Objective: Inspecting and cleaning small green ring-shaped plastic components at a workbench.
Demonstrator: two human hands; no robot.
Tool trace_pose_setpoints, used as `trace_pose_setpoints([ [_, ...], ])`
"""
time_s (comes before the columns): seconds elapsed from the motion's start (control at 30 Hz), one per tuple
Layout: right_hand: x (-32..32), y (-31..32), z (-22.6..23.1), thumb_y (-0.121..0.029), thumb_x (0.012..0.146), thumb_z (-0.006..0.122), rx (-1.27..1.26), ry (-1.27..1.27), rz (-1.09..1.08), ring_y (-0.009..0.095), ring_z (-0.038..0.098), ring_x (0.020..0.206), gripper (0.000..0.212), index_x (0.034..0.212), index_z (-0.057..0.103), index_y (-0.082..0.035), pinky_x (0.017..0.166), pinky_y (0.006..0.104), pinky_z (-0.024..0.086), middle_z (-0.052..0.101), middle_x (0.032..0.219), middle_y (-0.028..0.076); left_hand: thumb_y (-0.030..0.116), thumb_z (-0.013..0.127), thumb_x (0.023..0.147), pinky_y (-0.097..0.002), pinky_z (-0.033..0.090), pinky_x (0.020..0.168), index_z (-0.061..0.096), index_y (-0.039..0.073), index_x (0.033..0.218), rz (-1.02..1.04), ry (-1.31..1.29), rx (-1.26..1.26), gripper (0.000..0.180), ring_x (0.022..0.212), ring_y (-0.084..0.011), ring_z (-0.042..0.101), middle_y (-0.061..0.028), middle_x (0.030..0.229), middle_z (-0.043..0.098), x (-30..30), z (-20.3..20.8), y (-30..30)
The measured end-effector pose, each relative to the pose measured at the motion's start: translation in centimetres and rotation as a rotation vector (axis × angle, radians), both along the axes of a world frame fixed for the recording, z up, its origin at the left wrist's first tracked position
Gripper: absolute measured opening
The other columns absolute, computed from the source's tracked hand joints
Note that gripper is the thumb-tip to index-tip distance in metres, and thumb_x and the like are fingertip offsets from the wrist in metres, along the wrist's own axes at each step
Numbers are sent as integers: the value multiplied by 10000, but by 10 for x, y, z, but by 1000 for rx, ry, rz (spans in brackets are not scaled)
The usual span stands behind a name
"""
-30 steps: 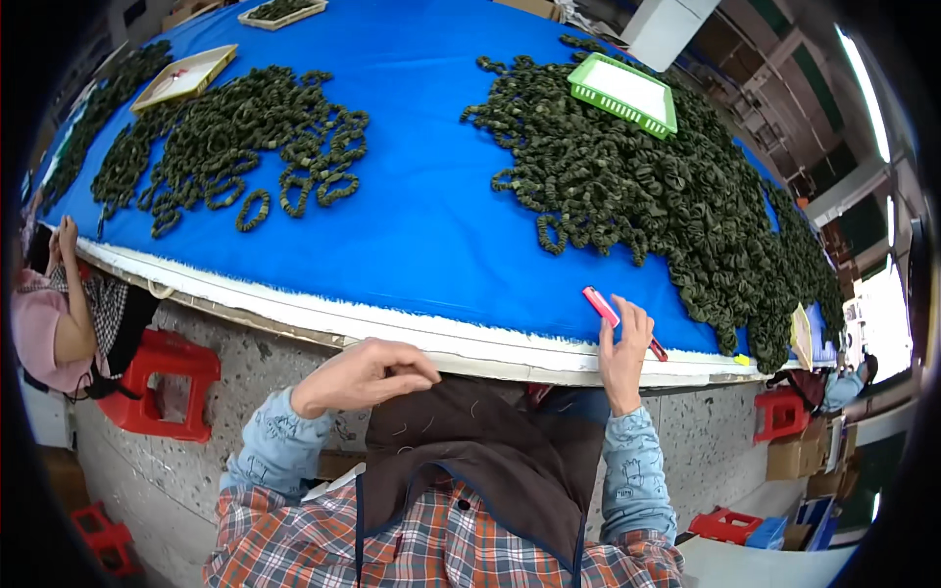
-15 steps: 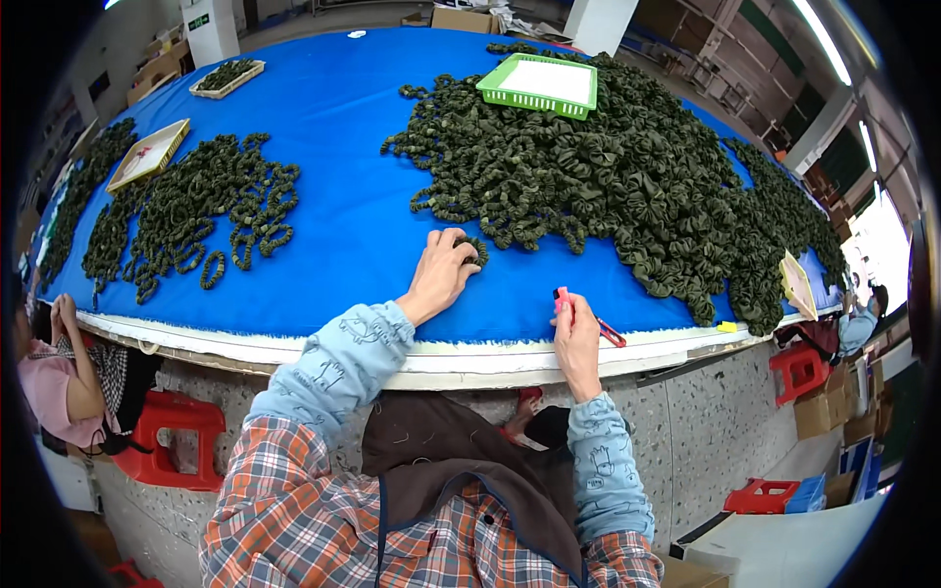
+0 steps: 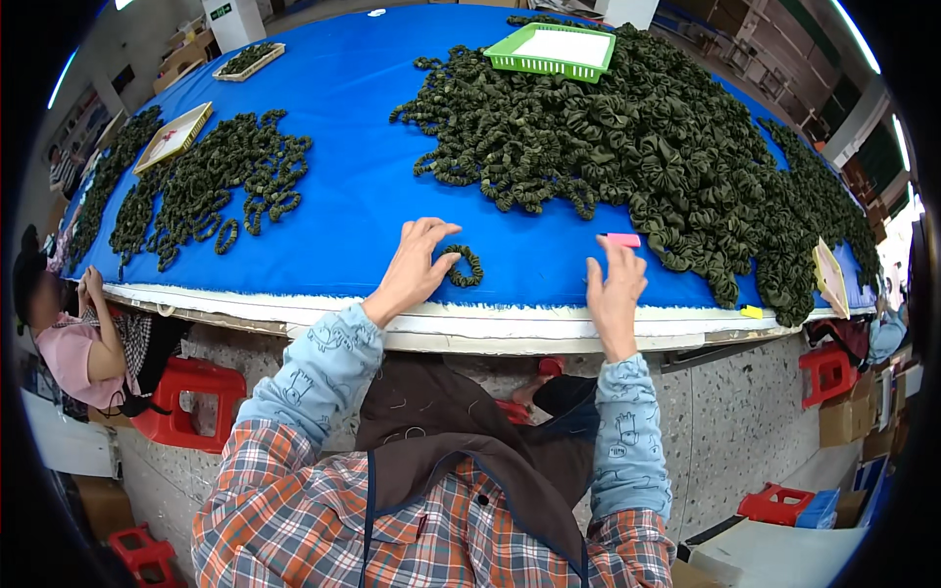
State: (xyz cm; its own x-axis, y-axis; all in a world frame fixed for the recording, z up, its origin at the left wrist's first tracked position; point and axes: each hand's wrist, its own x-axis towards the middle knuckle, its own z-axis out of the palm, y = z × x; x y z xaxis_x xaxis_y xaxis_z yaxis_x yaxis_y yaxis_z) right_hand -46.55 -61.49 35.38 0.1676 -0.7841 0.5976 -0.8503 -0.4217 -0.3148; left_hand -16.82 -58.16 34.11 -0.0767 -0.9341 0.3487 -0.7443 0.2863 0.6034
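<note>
In the head view, the left hand [image 3: 407, 269] is over the near side of the blue cloth [image 3: 529, 265]. Its thumb and fingers are spread apart, like a wide letter C. The dark green ring [image 3: 475, 267] lies on the cloth just to the right of that hand, by the thumb tip. I cannot tell if the thumb touches it. The ring is small and bumpy (a bit like a fat caterpillar curled round).

The right hand [image 3: 618, 294] is farther right, with its fingers up and its thumb held away from them. A pink tool [image 3: 625, 239] with a dark end is right by its fingertips, and I cannot tell if they touch it.

Past the hands, a big pile of dark green rings [image 3: 637, 147] covers much of the right side. A green basket [image 3: 549, 66] with something white inside sits at the back of the pile. A smaller pile [image 3: 201, 176] is on the left, with a yellow tray [image 3: 196, 132] beside it. A person in pink [image 3: 74, 358] is at the table's left edge, next to a red stool [image 3: 221, 392].
</note>
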Motion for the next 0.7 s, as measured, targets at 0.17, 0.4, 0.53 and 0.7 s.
trace_pose_setpoints([
  [0.17, 66, 31, -14, -207, 885, 643, 255, -325, 295, 251, 506, 937, 349, 1216, 598, -104, 850, 367, 408, 602, 1050, 94, 127, 641, 846, -354, 462, 866, 656, 11, 1003, 13, -125, 190, 195, 952, -270, 514, -131, 1022, 566, -2, 3, -14],
  [0.4, 98, 45, 4, -133, 910, 639, 783, -590, 405, 129, 535, 869, 306, 1200, 570, -65, 804, 240, 432, 614, 998, 67, 44, 594, 865, -273, 440, 746, 661, -8, 974, 55, 55, 315, 138, 800, -169, 548, -72, 893, 626, -21, 40, 36],
  [0.53, 83, 59, 7, -76, 930, 609, 943, -1222, 724, 74, 536, 820, 214, 1140, 573, -59, 775, 192, 425, 611, 968, 33, 54, 596, 896, -240, 469, 826, 661, -3, 958, -344, 974, 639, 106, 864, -130, 573, -109, 1108, 620, -8, 29, 58],
  [0.7, 84, 87, 4, -58, 949, 584, 967, -1443, 663, 73, 544, 834, 119, 1067, 585, -41, 768, 191, 424, 615, 951, 18, 22, 608, 907, -227, 476, 853, 657, 0, 963, -425, 1346, 484, 78, 899, -107, 586, -102, 1207, 609, -44, 24, 75],
])
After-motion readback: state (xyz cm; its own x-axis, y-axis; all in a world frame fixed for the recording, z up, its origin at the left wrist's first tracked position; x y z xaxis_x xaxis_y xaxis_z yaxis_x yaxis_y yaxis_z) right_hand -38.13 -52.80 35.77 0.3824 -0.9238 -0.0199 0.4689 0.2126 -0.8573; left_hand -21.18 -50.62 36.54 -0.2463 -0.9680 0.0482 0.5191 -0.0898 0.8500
